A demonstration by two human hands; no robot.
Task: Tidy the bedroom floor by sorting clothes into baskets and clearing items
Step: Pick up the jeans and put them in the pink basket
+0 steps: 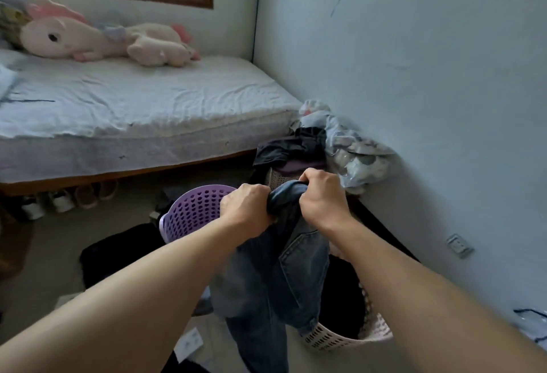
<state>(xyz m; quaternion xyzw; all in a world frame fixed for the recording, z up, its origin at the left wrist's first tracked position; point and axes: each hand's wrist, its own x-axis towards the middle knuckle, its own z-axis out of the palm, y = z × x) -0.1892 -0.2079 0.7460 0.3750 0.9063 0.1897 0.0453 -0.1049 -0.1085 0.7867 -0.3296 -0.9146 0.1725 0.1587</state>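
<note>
Both my hands grip the top of a pair of blue jeans (284, 272), which hangs down in front of me. My left hand (245, 210) clutches the bunched waistband on the left, my right hand (321, 198) on the right. Behind my left hand stands a purple perforated basket (192, 213). Below the jeans, at the right, a pink perforated basket (340, 338) holds dark clothes. A third basket (276, 179) by the wall is heaped with black and patterned clothes (331, 142).
A low bed (142, 112) with a white sheet and a pink plush unicorn (97, 38) fills the left. Shoes (62, 199) sit under its frame. A black garment (118, 251) and a white packet (189, 343) lie on the floor. The wall (414, 76) runs along the right.
</note>
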